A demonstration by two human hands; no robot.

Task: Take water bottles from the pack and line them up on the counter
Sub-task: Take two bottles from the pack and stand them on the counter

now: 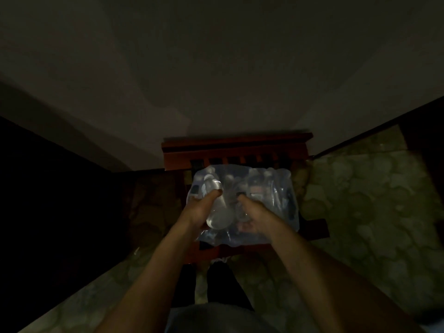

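One bottle (217,212) gripped in left hand (199,212), above the pack (271,188).

Dim light blurs the bottles inside the pack (242,203), so their count cannot be told. The right hand (254,217) hides whatever its fingers touch.

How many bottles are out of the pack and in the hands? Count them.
1 for certain: the bottle gripped by the left hand over the pack. The right hand reaches into the wrap; whether it holds a bottle cannot be told in this dim light.
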